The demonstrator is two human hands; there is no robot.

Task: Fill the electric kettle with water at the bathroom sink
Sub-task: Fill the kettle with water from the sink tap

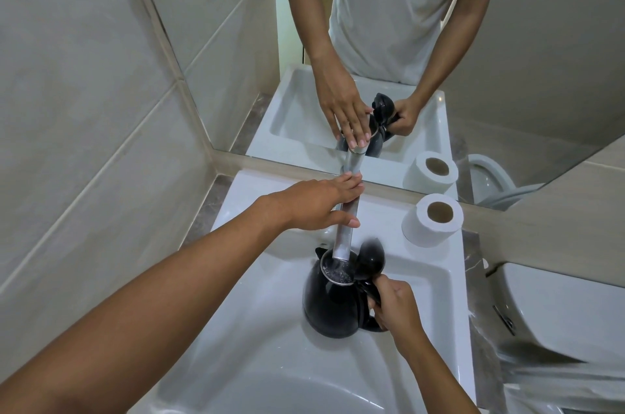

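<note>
Tiled wall (84, 82) fills the left of the frame, and from the lower left the person's left arm reaches diagonally up to the centre, where the left hand (311, 205) lies over the rear of the chrome tap (345, 234), fingers extended across it and thumb alongside, resting on it and not clenched, probably to work the flow while the filling is watched. Just right of centre, the tap's spout ends directly above the open mouth of the black electric kettle (333, 302), which is held low inside the white sink (257, 356) so that the stream drops straight in; water churns at the opening. Its lid (371, 258) is flipped back to the right, clear of the spout. The right hand (394, 303) is wrapped tight around the handle, bearing the growing weight. Farther right, a toilet roll (433, 219) stands on the ledge, well apart.
</note>
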